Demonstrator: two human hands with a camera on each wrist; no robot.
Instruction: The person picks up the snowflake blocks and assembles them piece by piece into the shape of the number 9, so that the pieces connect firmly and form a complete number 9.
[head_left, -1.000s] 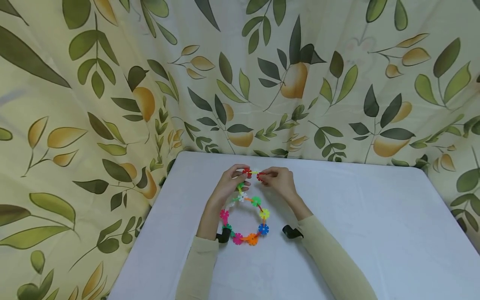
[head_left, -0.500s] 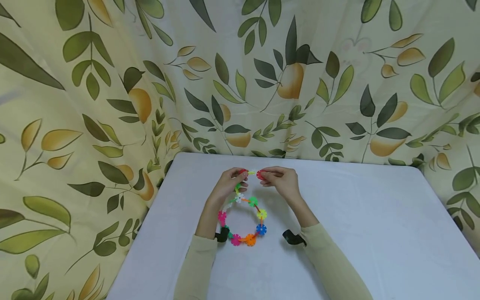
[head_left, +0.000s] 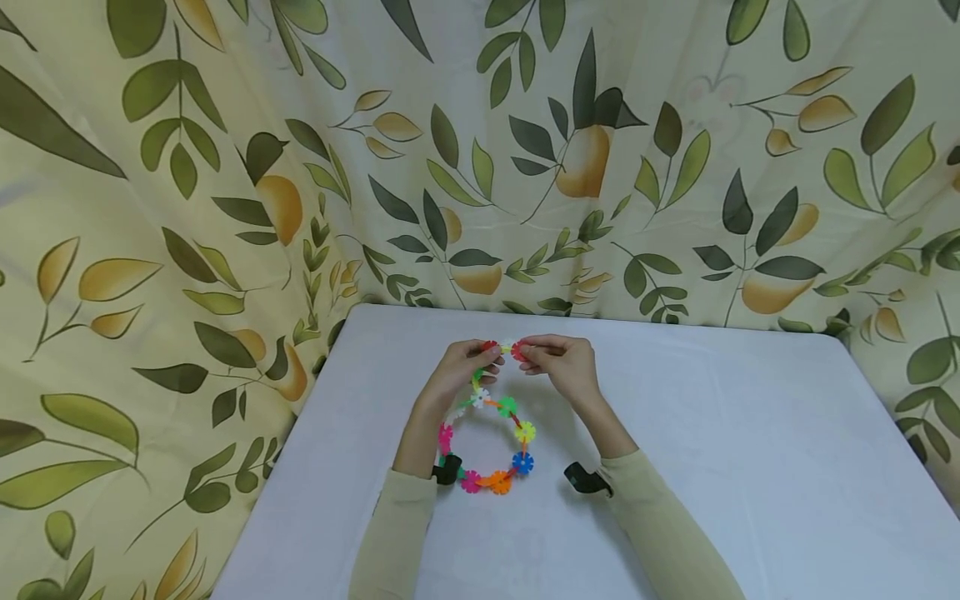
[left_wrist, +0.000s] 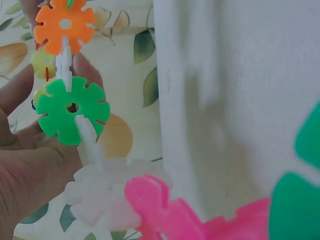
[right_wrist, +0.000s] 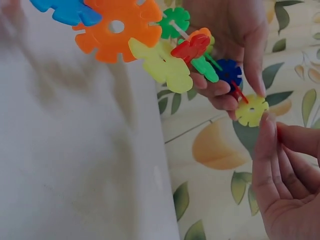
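A chain of notched plastic snowflake discs in several colours hangs in a loop below my hands in the head view, with a blue disc (head_left: 522, 462) at its lower right. My left hand (head_left: 450, 375) grips the chain's upper end, near a red disc (head_left: 490, 345). My right hand (head_left: 566, 371) pinches another red disc (head_left: 517, 350) between thumb and fingers. Between the hands a yellow disc (right_wrist: 251, 110) shows face-on in the right wrist view, right at the right fingertips. A green disc (left_wrist: 72, 110) and an orange disc (left_wrist: 65, 24) hang before the left palm in the left wrist view.
A white-covered table (head_left: 675, 467) lies beneath the hands. Behind and to the left hangs a leaf-patterned curtain (head_left: 540, 250). Black cameras sit at the left wrist (head_left: 447, 469) and right wrist (head_left: 587, 478).
The right hand has shifted slightly to the right and its red disc has turned more face-on. The two red discs are now a little closer than half a second ago. The left hand keeps its grip.
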